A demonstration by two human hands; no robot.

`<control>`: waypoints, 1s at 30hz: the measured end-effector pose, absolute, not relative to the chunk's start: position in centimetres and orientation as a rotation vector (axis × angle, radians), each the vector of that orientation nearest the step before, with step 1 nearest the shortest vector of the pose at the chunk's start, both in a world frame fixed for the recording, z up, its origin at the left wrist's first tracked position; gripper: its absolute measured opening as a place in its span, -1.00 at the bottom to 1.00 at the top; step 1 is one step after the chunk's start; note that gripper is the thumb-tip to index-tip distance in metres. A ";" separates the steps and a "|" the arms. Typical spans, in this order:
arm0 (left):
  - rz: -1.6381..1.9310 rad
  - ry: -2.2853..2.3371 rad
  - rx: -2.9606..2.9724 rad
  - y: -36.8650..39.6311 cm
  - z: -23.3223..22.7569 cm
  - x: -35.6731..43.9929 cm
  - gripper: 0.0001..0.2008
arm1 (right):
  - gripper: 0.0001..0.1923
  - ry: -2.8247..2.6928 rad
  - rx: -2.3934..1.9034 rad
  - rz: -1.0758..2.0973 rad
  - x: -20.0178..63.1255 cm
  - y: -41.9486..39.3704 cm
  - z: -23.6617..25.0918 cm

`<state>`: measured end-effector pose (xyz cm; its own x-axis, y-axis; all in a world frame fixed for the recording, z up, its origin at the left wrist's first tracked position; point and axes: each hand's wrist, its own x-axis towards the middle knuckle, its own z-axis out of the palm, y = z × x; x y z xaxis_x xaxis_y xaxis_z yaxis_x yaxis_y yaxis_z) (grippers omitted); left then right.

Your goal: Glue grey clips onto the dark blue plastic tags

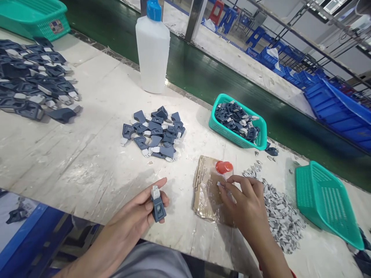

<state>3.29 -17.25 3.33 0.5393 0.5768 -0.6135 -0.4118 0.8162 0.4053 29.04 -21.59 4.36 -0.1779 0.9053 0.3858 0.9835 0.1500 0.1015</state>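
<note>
Two hands low over the table: your left hand (142, 204) pinches a blue-grey part (158, 204) upright, your right hand (246, 200) presses what looks like a small white piece (220, 184) onto taped cardboard (207, 193)

White bottle (152, 50), teal basket (329, 202), blue crates (333, 100) beyond.

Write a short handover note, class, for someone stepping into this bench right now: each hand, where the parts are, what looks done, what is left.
Left hand holds one dark blue part with a white insert.
Right hand pinches a small piece over the taped cardboard, beside the red cap.
Done, it seems: the assembled pile and the rows far left.
Left: parts in the green basket and the grey inserts.
</note>
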 end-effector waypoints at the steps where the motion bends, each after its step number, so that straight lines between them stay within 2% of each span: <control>1: 0.603 0.822 0.217 -17.3 3.5 3.4 -0.69 | -0.95 -2.188 -1.849 -0.490 29.0 -21.7 4.6; 5: 0.614 0.851 0.223 -17.5 4.0 4.0 -0.71 | -0.89 -2.086 -1.867 -0.533 28.7 -22.2 6.0; 10: 0.595 0.746 0.304 -18.0 3.2 5.5 -0.85 | -0.89 -1.939 -1.868 -0.566 28.2 -22.7 6.2; 13: 0.546 0.707 0.390 -18.3 2.5 6.5 -0.87 | -0.92 -1.982 -1.893 -0.420 28.1 -22.9 5.7; 17: 0.499 0.674 0.539 -18.6 1.8 7.2 -0.90 | -0.92 -1.840 -1.919 -0.521 28.0 -23.2 5.3; 21: 0.544 0.686 0.587 -18.8 1.5 7.4 -0.89 | -0.94 -1.847 -1.934 -0.444 27.9 -23.3 4.6; 30: 0.562 0.725 0.629 -18.7 2.2 7.6 -0.92 | -0.87 -1.750 -1.920 -0.536 26.5 -24.0 4.8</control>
